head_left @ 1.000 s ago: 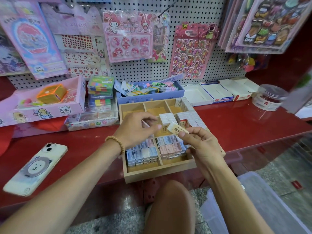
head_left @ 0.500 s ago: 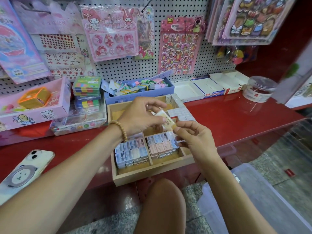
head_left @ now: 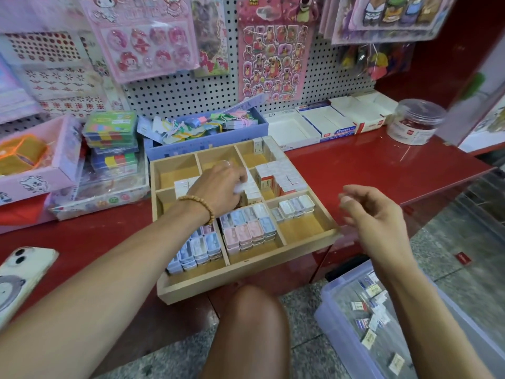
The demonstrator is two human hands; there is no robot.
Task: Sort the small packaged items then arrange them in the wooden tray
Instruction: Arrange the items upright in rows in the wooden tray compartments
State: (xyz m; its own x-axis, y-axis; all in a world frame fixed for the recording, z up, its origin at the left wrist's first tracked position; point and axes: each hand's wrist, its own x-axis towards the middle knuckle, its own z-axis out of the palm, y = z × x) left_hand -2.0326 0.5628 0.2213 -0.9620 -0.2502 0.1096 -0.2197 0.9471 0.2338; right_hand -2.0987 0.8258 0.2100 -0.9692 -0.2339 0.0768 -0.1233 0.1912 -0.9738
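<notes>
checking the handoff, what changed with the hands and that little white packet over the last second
The left hand took the small white packet from the right and carried it down into the wooden tray's middle compartment. The right hand let go and drew back to the right of the tray, holding nothing. The tray and the phone stayed put.

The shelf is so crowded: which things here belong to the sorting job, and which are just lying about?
Part of the job:
wooden tray
small white boxes in it
pastel cases in it
left hand, over the tray's middle
right hand, holding nothing
clear bin of loose packets

Just lying about:
phone
sticker sheets
round jar
pink box
</notes>
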